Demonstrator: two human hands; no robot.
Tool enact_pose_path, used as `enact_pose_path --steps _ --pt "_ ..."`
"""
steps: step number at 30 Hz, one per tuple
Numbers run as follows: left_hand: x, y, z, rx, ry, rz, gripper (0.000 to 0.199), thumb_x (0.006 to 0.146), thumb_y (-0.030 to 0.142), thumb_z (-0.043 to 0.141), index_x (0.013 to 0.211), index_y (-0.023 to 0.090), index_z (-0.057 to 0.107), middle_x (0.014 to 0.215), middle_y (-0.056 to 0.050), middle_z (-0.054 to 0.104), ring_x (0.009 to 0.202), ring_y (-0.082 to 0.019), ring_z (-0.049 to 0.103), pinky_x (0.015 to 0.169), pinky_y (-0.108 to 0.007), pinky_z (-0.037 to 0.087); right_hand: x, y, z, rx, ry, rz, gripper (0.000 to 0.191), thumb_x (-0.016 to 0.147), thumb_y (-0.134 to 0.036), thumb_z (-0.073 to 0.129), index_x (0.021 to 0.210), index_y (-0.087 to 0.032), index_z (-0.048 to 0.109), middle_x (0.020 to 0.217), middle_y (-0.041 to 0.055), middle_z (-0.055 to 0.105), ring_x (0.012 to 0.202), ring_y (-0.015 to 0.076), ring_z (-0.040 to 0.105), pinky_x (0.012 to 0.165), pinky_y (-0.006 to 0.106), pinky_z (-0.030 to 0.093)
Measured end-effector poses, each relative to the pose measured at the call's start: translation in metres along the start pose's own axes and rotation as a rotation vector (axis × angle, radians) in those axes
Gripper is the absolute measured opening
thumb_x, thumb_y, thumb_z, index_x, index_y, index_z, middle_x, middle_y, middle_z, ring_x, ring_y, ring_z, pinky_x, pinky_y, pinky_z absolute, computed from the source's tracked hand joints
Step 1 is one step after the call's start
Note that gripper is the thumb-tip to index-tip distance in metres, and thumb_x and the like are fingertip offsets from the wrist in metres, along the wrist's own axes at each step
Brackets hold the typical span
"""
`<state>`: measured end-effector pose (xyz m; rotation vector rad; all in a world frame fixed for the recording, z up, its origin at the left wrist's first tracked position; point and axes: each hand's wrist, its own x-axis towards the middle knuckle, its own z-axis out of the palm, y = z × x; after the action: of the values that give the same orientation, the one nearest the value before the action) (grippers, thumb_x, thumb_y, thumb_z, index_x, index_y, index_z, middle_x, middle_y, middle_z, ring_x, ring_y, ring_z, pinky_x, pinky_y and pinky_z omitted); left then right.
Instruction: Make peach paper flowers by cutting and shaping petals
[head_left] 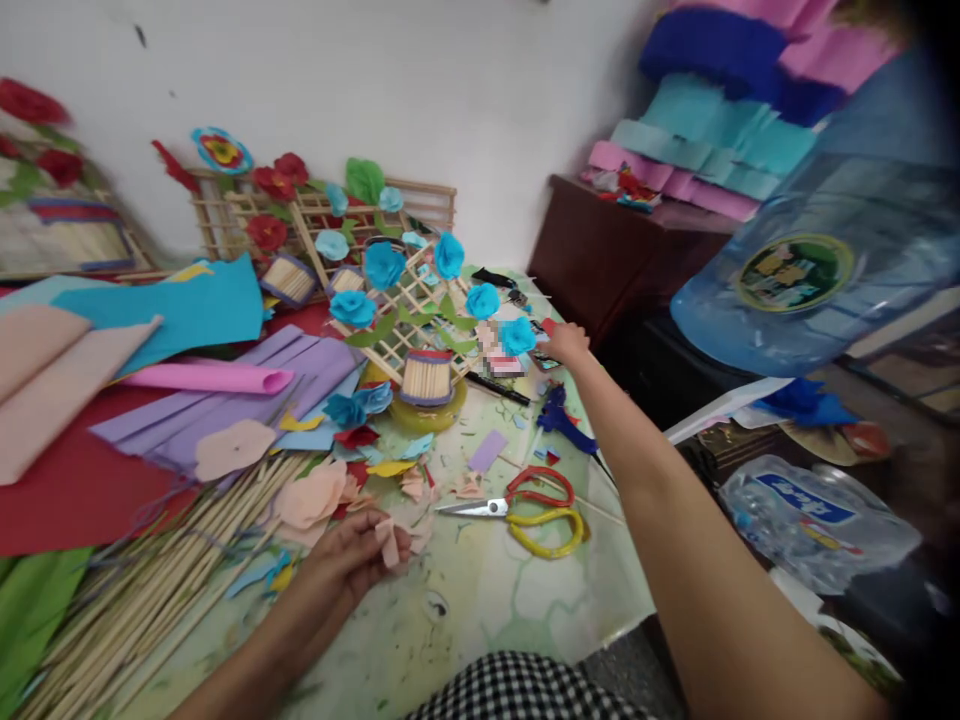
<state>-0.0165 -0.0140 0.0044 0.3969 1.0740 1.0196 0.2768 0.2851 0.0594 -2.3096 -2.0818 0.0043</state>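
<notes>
My left hand [358, 560] pinches a small strip of peach crepe paper [388, 543] low over the tabletop. Peach paper petals [309, 500] lie just beyond it. My right hand [568, 343] is stretched far forward, its fingers closed at a small red thing I cannot make out, beside a blue paper flower [518, 336]. Scissors [495, 507] with red and yellow handles rest between my hands, blades apart and pointing left. Below my right hand lies a blue glue gun [559, 418]. A bamboo lattice [409, 300] carrying blue flowers stands ahead.
Thin bamboo sticks [161, 575] lie bundled at the left, near purple paper [225, 395] and blue paper [172, 315]. Finished lattices with red flowers [279, 180] lean on the wall. A large water bottle [817, 250] and a dark red cabinet [600, 250] stand right.
</notes>
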Motion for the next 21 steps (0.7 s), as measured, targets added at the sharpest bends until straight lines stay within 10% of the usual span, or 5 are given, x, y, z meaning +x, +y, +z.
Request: enact_pose_path --steps 6,12,21 --pt "-0.003 -0.002 -0.004 -0.026 -0.027 0.036 0.017 0.072 0.025 0.069 0.078 0.015 0.057 0.075 -0.006 0.067 0.068 -0.014 0.061 0.062 -0.024 0.048 -0.101 0.027 -0.008 0.04 0.163 -0.247 0.032 0.082 -0.033 0.048 0.106 -0.014 0.059 0.106 0.0147 0.06 0.101 0.0279 0.053 0.084 0.037 0.04" --pt "-0.002 -0.006 -0.003 0.011 -0.038 0.106 0.017 0.072 0.025 0.069 0.076 0.015 0.056 0.06 0.001 0.058 0.054 -0.008 0.05 0.051 -0.018 0.041 -0.241 0.018 0.015 0.237 -0.174 -0.584 0.039 0.066 -0.012 0.057 0.103 -0.023 0.06 0.101 0.0063 0.059 0.089 0.0207 0.055 0.079 0.032 0.043" --pt "0.002 -0.01 0.002 0.042 0.07 0.185 0.024 0.061 0.023 0.076 0.077 0.013 0.06 0.059 0.001 0.055 0.054 -0.008 0.05 0.049 -0.017 0.043 -0.265 0.016 0.035 0.2 -0.08 -0.524 0.041 0.066 -0.021 0.058 0.107 -0.014 0.051 0.108 0.014 0.054 0.089 0.0229 0.056 0.074 0.031 0.043"
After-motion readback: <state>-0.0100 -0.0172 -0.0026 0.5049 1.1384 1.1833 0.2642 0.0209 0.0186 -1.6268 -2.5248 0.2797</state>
